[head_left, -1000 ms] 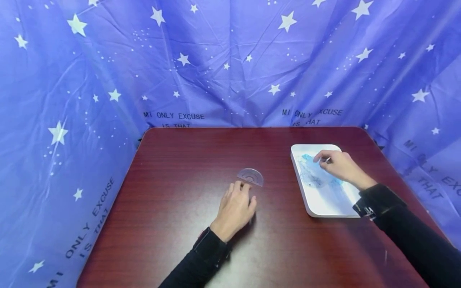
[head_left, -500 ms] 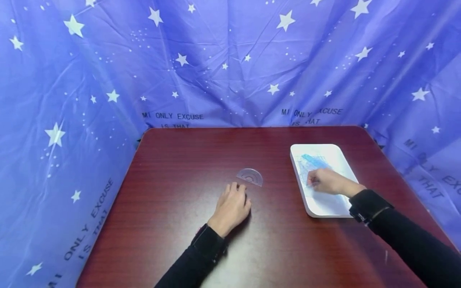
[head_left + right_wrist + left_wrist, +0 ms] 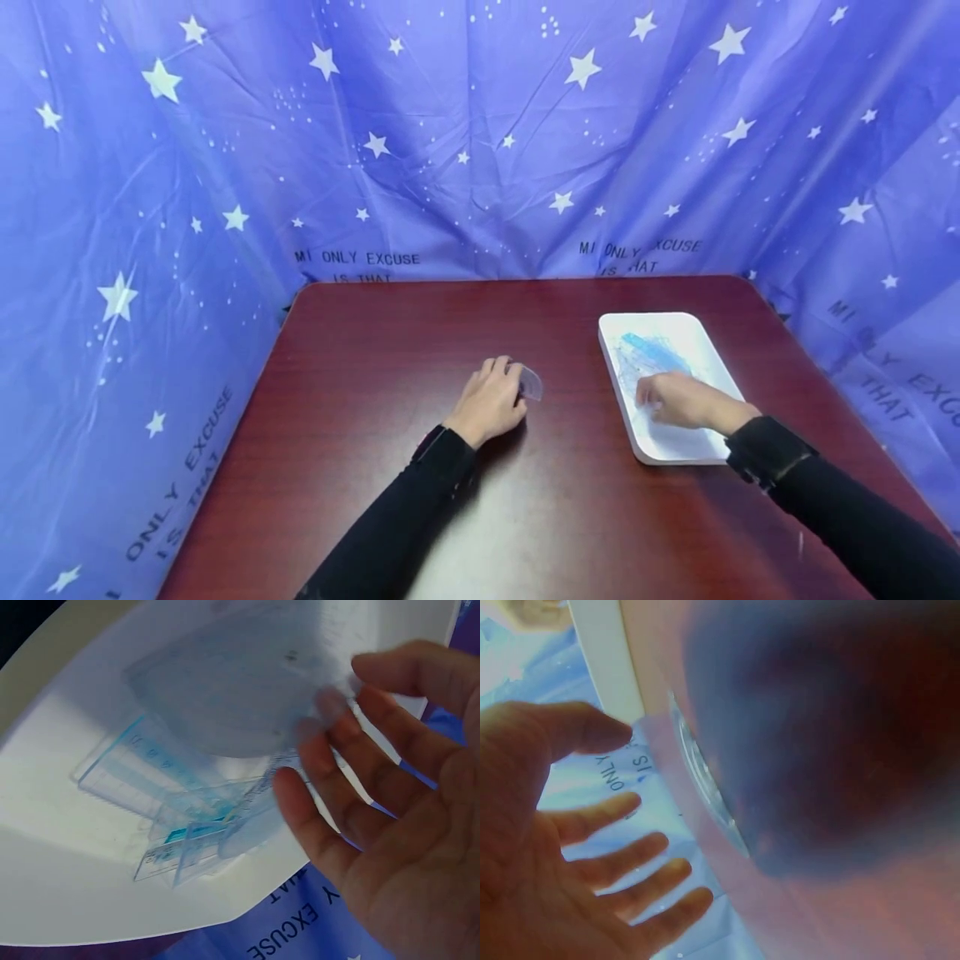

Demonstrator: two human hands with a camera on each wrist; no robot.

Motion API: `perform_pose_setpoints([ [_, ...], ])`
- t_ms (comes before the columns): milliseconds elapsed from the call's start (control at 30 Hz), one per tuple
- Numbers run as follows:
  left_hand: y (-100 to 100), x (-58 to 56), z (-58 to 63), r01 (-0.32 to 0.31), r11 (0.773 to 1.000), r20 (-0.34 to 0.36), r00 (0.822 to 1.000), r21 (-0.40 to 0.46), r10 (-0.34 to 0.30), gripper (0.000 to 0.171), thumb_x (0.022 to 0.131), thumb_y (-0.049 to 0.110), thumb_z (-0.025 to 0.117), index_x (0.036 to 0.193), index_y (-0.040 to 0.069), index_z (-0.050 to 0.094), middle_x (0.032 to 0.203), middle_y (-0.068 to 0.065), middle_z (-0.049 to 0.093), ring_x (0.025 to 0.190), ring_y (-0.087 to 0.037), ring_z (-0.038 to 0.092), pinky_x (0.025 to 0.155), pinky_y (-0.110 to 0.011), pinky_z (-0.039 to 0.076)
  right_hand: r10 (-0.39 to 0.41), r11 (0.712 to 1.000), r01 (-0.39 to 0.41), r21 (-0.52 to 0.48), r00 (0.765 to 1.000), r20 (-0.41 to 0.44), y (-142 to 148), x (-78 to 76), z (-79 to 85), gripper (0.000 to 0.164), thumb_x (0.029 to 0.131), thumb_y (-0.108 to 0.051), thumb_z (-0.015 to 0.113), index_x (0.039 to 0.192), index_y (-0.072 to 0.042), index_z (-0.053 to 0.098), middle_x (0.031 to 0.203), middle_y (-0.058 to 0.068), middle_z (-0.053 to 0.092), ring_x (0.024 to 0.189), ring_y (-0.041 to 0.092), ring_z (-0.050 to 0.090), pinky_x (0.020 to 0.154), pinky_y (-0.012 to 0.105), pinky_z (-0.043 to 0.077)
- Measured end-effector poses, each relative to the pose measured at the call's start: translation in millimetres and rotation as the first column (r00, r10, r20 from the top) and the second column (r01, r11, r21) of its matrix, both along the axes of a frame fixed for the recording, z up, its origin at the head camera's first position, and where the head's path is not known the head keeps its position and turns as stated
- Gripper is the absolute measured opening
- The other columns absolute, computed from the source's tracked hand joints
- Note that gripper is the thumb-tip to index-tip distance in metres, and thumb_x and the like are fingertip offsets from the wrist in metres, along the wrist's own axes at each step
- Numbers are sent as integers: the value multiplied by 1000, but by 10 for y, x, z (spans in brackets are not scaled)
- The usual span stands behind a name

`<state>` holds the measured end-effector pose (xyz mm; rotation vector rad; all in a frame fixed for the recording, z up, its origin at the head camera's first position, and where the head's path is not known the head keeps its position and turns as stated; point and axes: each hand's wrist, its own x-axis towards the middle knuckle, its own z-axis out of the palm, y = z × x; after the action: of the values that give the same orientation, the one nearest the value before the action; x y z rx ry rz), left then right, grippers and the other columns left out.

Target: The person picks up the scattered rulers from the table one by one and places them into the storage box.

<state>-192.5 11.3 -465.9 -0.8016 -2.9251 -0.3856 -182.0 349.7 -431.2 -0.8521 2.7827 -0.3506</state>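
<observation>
My left hand [image 3: 489, 402] hovers over a clear protractor [image 3: 531, 383] on the table and partly hides it. In the left wrist view, its fingers [image 3: 607, 859] are loosely spread, apart from the protractor [image 3: 703, 776]. Over the white tray [image 3: 678, 450], my right hand [image 3: 678, 402] has its fingertips low. The right wrist view shows thumb and fingers at the edge of a clear plastic piece [image 3: 217, 690] with a curved rim, which they appear to pinch. Beneath lie clear rulers [image 3: 139, 765] with blue bands, overlapping in the tray; their exact number cannot be told.
The tray stands on the right side of a dark red wooden table [image 3: 360, 350]. A blue curtain [image 3: 420, 200] with white stars and printed words surrounds the table at the back and both sides.
My left hand has moved slightly forward, over the protractor. The right hand has lowered toward the near part of the tray, its fingers now at the clear plastic piece. The head view has tilted up slightly.
</observation>
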Motion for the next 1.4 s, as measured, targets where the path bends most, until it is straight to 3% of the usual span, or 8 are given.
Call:
perform_pose_setpoints([
  [133, 71, -149, 20, 88, 993, 31, 996, -79, -86, 53, 92, 19, 78, 141, 10, 63, 145, -14, 62, 135, -34, 59, 111, -47, 55, -7, 1000, 5, 22, 996, 94, -21, 54, 46, 26, 78, 2, 81, 103, -3, 74, 97, 8, 76, 91, 27, 71, 83, 45, 62],
  [300, 171, -316, 25, 181, 965, 118, 980, -188, -160, 62, 90, 11, 77, 149, 17, 60, 152, -8, 57, 141, -32, 54, 116, -49, 50, -24, 999, 18, 40, 990, 139, -31, 84, 80, 29, 81, 1, 79, 109, -2, 74, 103, 13, 76, 97, 32, 73, 86, 49, 62],
  [467, 205, -419, 29, 231, 946, 203, 961, -229, -185, 62, 94, 11, 76, 153, 25, 59, 158, -5, 54, 148, -31, 48, 122, -59, 44, -19, 1000, 16, 25, 991, 130, -41, 111, 105, 31, 80, 0, 79, 110, -1, 73, 102, 14, 76, 96, 32, 73, 85, 49, 62],
  [600, 195, -452, 23, 247, 940, 236, 953, -237, -191, 61, 96, 10, 75, 153, 26, 59, 154, -4, 55, 144, -28, 51, 119, -53, 48, -12, 1000, 11, 4, 993, 118, -52, 128, 139, 32, 80, -1, 78, 111, 1, 73, 103, 16, 76, 97, 35, 73, 87, 52, 62],
  [833, 149, -467, 25, 268, 920, 154, 960, -285, -232, 47, 95, 13, 77, 139, 22, 67, 139, -4, 62, 125, -26, 60, 100, -38, 59, 2, 1000, -1, -8, 999, 52, -66, 126, 249, 30, 82, -1, 77, 111, 2, 74, 107, 15, 78, 103, 37, 74, 91, 55, 61],
  [1067, 90, -438, -3, 265, 911, 148, 962, -316, -228, 52, 89, 17, 82, 137, 14, 63, 135, -10, 61, 122, -31, 59, 93, -41, 61, -6, 999, 6, -41, 1000, -11, -154, 135, 360, 28, 85, -1, 78, 113, 3, 74, 108, 16, 79, 102, 37, 75, 92, 55, 61],
  [1233, 17, -406, -10, 220, 934, 96, 975, -281, -201, 58, 84, 21, 82, 136, 12, 58, 134, -11, 59, 120, -33, 59, 89, -42, 62, -29, 997, 25, -70, 997, -64, -266, 135, 401, 28, 85, -1, 78, 112, 1, 74, 108, 13, 78, 100, 36, 73, 91, 55, 60],
  [1400, -89, -324, 111, 156, 969, -20, 986, -189, -163, 57, 83, 24, 79, 134, 13, 57, 129, -10, 57, 116, -32, 57, 87, -41, 61, -65, 990, 38, -138, 979, -195, -453, 177, 411, 29, 84, -2, 78, 112, -2, 74, 108, 13, 76, 98, 34, 73, 88, 52, 60],
])
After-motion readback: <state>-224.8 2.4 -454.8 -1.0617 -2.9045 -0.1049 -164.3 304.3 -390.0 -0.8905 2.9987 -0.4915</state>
